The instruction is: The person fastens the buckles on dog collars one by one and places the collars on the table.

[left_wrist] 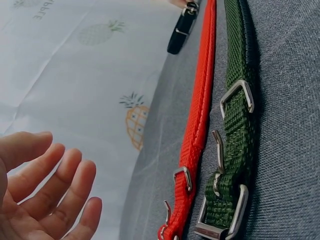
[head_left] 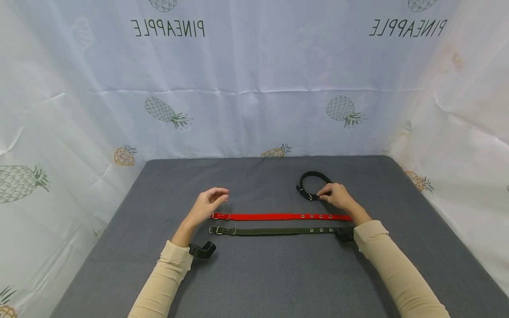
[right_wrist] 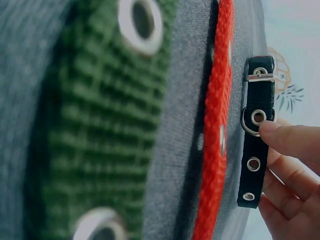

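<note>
Pinching the black collar [head_left: 304,193], the right hand [head_left: 337,195] has its thumb on the strap beside an eyelet, other fingers bent behind. Collar closed into a loop, strap run through its buckle; position: beyond the red collar [head_left: 262,217], right of the grey table's [head_left: 246,278] centre. Red collar laid straight, buckle at left; green collar [head_left: 266,232] roughly parallel, just nearer the person. Left hand [head_left: 205,205] relaxed, fingers loosely curved, thumb apart, grasping nothing, near the red collar's buckle end.

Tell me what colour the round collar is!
The round collar is black, clearest in the right wrist view.
</note>
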Tool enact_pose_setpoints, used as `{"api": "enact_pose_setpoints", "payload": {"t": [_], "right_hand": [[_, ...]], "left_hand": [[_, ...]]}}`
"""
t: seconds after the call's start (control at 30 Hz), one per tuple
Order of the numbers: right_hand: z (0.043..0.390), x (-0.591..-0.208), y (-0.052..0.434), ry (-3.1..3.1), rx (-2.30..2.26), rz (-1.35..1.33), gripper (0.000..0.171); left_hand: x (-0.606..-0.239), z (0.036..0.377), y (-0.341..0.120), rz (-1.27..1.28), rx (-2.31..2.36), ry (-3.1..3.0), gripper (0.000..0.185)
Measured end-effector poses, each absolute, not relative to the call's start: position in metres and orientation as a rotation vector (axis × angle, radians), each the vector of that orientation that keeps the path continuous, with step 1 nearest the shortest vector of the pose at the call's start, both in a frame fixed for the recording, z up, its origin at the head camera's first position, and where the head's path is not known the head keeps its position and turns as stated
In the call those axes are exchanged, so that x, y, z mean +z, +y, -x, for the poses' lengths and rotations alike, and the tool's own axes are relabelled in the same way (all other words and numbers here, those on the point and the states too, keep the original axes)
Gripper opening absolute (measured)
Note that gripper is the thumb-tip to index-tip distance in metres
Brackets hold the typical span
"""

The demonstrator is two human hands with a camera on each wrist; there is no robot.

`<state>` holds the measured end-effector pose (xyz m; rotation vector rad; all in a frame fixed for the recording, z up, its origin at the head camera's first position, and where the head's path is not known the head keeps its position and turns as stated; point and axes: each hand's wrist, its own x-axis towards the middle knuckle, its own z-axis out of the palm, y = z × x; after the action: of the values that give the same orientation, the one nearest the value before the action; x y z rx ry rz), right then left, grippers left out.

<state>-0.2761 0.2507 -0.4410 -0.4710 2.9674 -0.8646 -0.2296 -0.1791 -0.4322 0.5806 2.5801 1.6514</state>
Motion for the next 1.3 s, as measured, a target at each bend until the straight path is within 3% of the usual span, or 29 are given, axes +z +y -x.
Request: {"api": "enact_pose_setpoints", "payload": {"t": [0.43, 1.3], "right_hand": [[0.275, -0.441, 0.253, 2.977, -0.916, 0.394, 0.016], [0.235, -0.437, 0.282, 2.819, -0.959, 0.479, 0.028]], "left_hand": [[-0.431, 0.230, -0.181, -0.588, 1.630, 2.602, 0.035], [-0.439, 0.229, -0.201, -0.551, 1.266, 2.742, 0.027]]}}
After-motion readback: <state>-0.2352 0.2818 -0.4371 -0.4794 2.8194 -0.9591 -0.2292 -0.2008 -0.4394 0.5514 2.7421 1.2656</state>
